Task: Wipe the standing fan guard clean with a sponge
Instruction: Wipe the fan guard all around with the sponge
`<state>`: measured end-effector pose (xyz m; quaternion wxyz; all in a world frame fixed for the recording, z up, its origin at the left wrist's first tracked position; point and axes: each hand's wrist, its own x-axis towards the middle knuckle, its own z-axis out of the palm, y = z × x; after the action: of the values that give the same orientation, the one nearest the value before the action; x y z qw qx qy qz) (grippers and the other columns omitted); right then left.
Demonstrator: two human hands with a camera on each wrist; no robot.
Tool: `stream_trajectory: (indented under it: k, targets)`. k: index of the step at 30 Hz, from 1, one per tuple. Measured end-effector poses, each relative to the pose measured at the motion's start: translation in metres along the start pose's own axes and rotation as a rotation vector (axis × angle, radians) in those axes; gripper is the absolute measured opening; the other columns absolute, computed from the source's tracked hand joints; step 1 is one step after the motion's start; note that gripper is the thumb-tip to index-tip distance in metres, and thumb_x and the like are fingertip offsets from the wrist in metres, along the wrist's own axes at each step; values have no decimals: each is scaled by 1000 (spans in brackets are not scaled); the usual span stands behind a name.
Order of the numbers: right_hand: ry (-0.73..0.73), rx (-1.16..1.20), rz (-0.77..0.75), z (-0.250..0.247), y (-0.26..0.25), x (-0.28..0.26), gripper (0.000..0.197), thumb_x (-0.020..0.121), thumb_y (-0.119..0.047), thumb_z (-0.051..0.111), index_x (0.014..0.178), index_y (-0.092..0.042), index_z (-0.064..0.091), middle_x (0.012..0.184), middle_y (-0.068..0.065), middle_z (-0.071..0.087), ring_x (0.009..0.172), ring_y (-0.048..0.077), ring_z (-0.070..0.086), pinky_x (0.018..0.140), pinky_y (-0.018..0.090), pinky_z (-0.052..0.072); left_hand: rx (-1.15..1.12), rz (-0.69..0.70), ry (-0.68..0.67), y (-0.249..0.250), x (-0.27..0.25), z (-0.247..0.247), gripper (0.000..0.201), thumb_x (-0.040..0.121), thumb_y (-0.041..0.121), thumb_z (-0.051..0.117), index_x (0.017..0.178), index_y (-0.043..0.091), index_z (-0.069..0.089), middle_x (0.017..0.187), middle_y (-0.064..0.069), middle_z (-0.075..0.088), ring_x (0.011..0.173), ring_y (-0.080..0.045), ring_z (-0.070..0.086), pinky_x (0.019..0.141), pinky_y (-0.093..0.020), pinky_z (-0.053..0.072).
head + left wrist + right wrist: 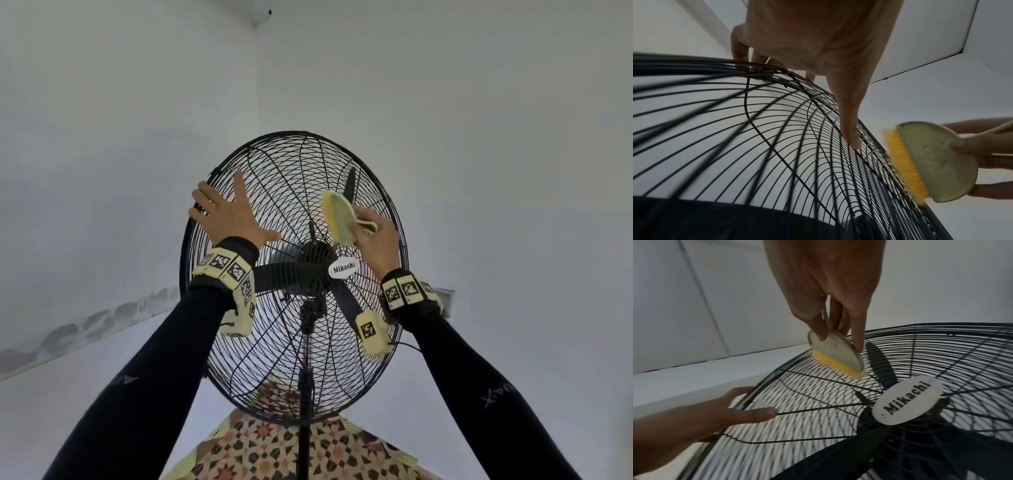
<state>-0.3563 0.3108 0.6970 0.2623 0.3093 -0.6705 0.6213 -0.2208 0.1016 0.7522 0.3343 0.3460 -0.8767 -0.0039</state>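
A black wire fan guard is standing at the centre of the scene on a dark pole, its round face tilted toward the person and its white oval "Mikachi" badge sitting at the hub. The cleaning tool in use is a small hand brush with a pale green half-round back and yellow bristles, rather than a soft sponge. Its bristles are touching the guard's wires just above and to the right of the badge, in front of one dark blade. The right hand is gripping the brush, thumb on one side of its back and fingers curled round its thin handle and the far side. The left hand is lying flat and spread on the upper left of the guard, fingers straight. In the left wrist view, the fingertips are reaching over the outer rim while the thumb is pressing on the wires. It is holding nothing. Both forearms are wearing dark sleeves and cream wristbands printed with black-and-white square markers. Behind the fan, plain white walls are meeting in a corner. A patterned floor in brown, cream and red is showing below the guard, around the pole.
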Motion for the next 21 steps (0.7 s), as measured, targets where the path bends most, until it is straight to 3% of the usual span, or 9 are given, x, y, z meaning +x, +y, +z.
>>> stream_trajectory:
  k: [3,6,8,10,12,14,17,19,21]
  targets:
    - [106,-68,50,3,3,-8,35,95,-6,69,130,-7,68,121,8,72,94,11,67,70,7,54,-26,12,4,3,-3,0,146,61,77,80,160,28,-15,162,-39,-4,152,-53,2,119,-66,14]
    - [-14,-138,-40,12,-2,-20,32,92,-11,74,124,-11,73,99,-6,73,75,-5,63,69,16,58,-40,6,-10,3,-2,-1,147,62,75,82,160,28,-17,161,-40,-6,152,-53,0,119,-67,12]
    - [-113,-169,-45,9,-6,-21,33,91,-9,73,124,-11,72,106,-5,71,81,-8,61,67,7,52,-40,-3,-12,2,-1,-1,147,62,74,82,160,28,-17,161,-40,-6,152,-53,-1,119,-67,11]
    - [-105,-186,-11,-1,-8,-16,35,93,-5,70,127,-10,69,119,1,69,91,1,63,63,1,48,-42,-7,-14,1,-3,-2,147,62,74,82,160,27,-17,161,-40,-6,152,-53,-1,120,-67,11]
    - [11,-165,19,-6,-6,-10,35,95,-3,67,129,-10,68,126,8,69,100,13,67,61,3,49,-43,1,-12,2,-5,-2,146,63,73,82,160,27,-17,161,-40,-6,152,-53,0,119,-67,11]
    - [88,-184,32,1,-5,-15,33,95,-7,68,128,-9,68,121,11,72,90,10,67,62,9,52,-46,8,-8,3,-7,-2,146,63,74,82,160,28,-16,162,-39,-6,152,-52,0,119,-66,11]
    - [3,-217,5,14,-2,-27,35,92,-17,74,126,-13,70,105,-2,73,72,-5,62,67,18,58,-36,-2,-1,3,-6,-2,146,63,75,81,160,28,-16,162,-39,-6,152,-52,1,119,-65,12]
    - [-48,-190,22,13,-1,-29,36,89,-14,76,125,-14,71,100,-11,67,80,-1,63,79,24,60,-29,-11,0,1,-5,-1,146,63,76,81,160,27,-16,162,-39,-5,152,-53,1,119,-65,13]
    - [34,-155,49,5,2,-25,34,89,-11,75,123,-13,73,100,-11,65,88,7,66,84,26,60,-38,-11,-2,-1,-4,1,146,63,76,81,160,27,-16,162,-39,-6,152,-53,0,119,-66,12]
